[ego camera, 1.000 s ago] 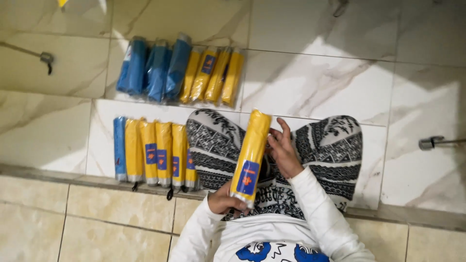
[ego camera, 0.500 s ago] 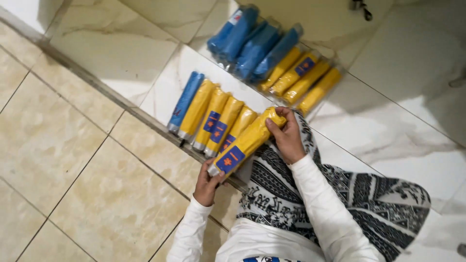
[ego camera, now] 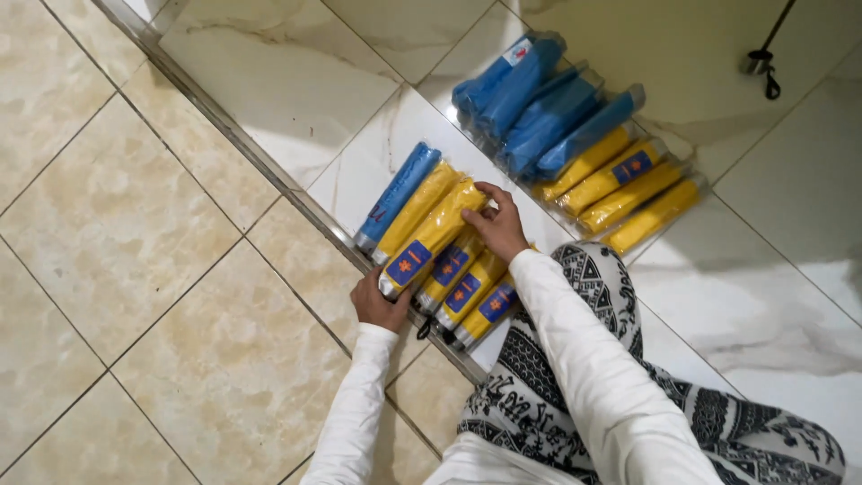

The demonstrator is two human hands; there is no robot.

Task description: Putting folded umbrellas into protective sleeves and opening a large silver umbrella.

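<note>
Two hands hold one yellow roll (ego camera: 433, 235) by its ends, lying across the top of a row of like rolls on the floor. The left hand (ego camera: 380, 305) cups the near end, the one with the blue label patch, its fingers curled under so I cannot see how tightly they close. The right hand (ego camera: 499, 223) pinches the far end, fingertips pressed around the wrapped tip. The roll's long axis runs on a slant, from the near left up and away to the right, in line with the row (ego camera: 453, 269) beneath it; neither hand is nearer, since each has an end.

It is a slim yellow cylinder in clear, shiny wrapping. The row under it holds one blue roll (ego camera: 398, 195) at the left edge and several yellow ones with blue patches, side by side and touching, close against a metal strip (ego camera: 224, 126) that divides the beige tiles from the white marble ones. Well apart, farther off, lies a second batch (ego camera: 575, 135) of blue and yellow rolls.
</note>
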